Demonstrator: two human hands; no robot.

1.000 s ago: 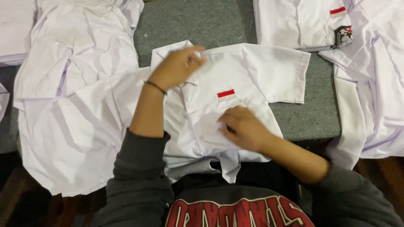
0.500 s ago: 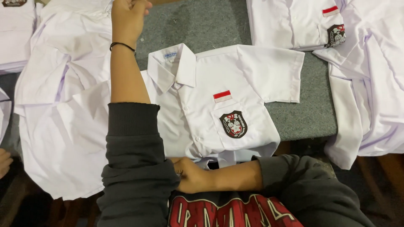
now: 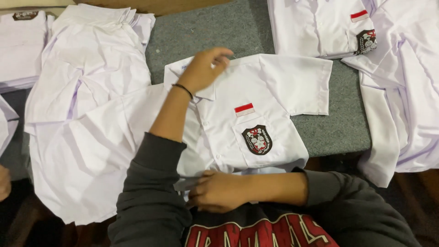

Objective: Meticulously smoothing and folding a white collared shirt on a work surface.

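Lying flat on the grey felt-covered table (image 3: 201, 32), the white uniform shirt (image 3: 274, 91) showed its red-and-white flag patch (image 3: 244, 109) and dark crest badge (image 3: 257, 139). The left hand (image 3: 203, 68), which half a second earlier had reached up past the shirt, had dropped to the collar, fingers curled loosely on it. The right hand (image 3: 219, 191) stayed at the hem, gripping the fabric's lower edge.
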